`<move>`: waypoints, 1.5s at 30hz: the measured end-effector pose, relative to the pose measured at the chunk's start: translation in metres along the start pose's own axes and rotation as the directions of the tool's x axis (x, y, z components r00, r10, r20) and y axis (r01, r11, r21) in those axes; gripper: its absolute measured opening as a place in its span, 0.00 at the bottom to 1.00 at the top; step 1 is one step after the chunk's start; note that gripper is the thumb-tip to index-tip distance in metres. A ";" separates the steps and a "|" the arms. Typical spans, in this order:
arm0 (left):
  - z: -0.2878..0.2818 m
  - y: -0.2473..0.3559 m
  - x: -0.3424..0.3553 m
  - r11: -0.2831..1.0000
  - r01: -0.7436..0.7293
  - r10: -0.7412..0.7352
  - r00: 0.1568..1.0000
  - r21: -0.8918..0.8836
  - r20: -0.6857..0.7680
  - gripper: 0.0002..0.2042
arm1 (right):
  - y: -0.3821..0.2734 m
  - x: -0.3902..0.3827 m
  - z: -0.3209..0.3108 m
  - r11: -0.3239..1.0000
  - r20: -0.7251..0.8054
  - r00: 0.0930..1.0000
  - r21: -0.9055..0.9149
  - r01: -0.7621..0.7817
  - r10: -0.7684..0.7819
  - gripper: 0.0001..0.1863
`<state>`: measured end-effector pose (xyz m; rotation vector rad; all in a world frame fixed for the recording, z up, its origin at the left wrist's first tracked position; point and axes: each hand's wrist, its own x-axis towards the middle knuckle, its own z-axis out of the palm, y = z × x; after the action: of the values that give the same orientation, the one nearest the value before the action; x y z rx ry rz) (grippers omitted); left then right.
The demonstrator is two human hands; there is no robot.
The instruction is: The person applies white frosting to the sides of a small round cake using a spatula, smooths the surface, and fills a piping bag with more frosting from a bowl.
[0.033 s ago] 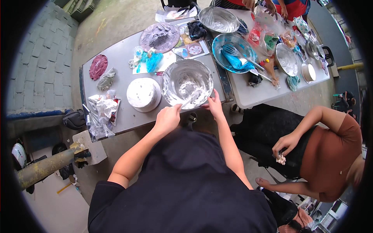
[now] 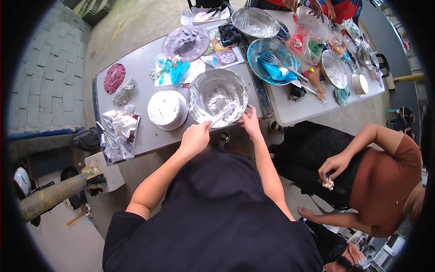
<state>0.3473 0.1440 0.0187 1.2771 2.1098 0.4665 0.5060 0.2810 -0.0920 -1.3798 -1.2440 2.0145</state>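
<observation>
Bowl [image 2: 240, 93] first: it is tilted towards us at the near edge of the grey worktop [image 2: 140, 75], its inner wall smeared with white cream [image 2: 219, 102]. Our left hand [image 2: 196, 138] is at the near rim, its fingers closed on a pale tool [image 2: 219, 120] that leans into the bowl (we cannot make out its far end in the cream). Our right hand [image 2: 250, 123] is at the near right side, its fingers clamped on the outer wall by the rim; how far they reach underneath is hidden. Whether the bowl's base rests on the worktop, we cannot tell.

Just left of the bowl stands a round white cake [image 2: 164, 108]. Farther left we see clear plastic bags [image 2: 118, 127], a grey crumpled wrap [image 2: 123, 93] and a flat maroon disc [image 2: 114, 78]. Beyond the bowl lie a blue bag [image 2: 179, 72], a broad purple disc [image 2: 199, 52] and a black bundle [image 2: 229, 35].

On a second worktop [image 2: 290, 109] to our right, a blue-smeared bowl [image 2: 252, 56] holds a whisk [image 2: 271, 59]. Nearer on that side, a person in a brown top [image 2: 383, 186] holds something small and pale [image 2: 328, 183] in one hand.
</observation>
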 end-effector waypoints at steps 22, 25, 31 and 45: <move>-0.008 -0.080 0.034 0.872 -0.168 0.122 0.984 0.459 0.128 0.14 | 0.004 0.011 -0.037 0.961 -0.218 0.962 -0.256 0.104 -0.162 0.11; 0.011 -0.089 0.062 0.902 -0.171 0.182 0.983 0.396 0.009 0.16 | -0.001 0.012 -0.038 0.974 -0.188 0.966 -0.175 0.145 -0.178 0.10; 0.021 -0.076 0.055 0.846 -0.384 0.337 0.923 0.369 0.187 0.18 | -0.012 0.010 -0.028 0.975 -0.231 0.956 -0.171 0.145 -0.183 0.10; 0.014 -0.056 0.051 0.946 -0.176 0.210 0.972 0.271 -0.104 0.14 | 0.013 0.021 -0.025 0.945 -0.134 0.947 -0.198 0.262 -0.291 0.19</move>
<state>0.3020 0.1627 -0.0410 1.6557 2.2208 0.3725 0.5208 0.3006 -0.1168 -1.3299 -1.4798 1.6019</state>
